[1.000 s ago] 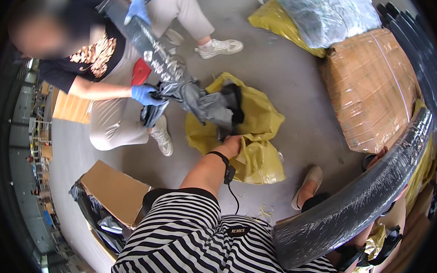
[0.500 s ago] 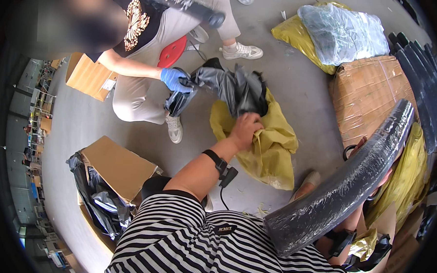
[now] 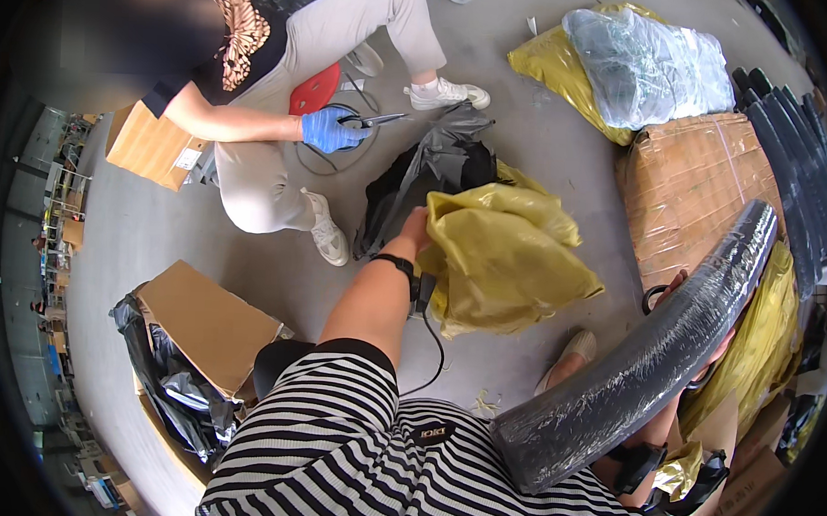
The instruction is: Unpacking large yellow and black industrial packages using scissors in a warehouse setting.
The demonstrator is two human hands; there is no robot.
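Yellow bag [image 3: 510, 258]: I see it bunched on the grey floor, lifted at its left edge, just beside the dark grey plastic wrap [image 3: 436, 171].
Left hand [image 3: 417, 230]: mine, fingers closed around the bag's edge.
Right hand: hidden; I cannot tell its state.
Black wrapped roll [image 3: 644, 360]: slants across my right side.
Co-worker's gloved hand [image 3: 329, 131]: holds scissors [image 3: 373, 121].

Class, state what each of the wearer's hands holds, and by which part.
Left hand grips the yellow bag at its upper left edge. Right hand is hidden behind the black wrapped roll; cannot tell.
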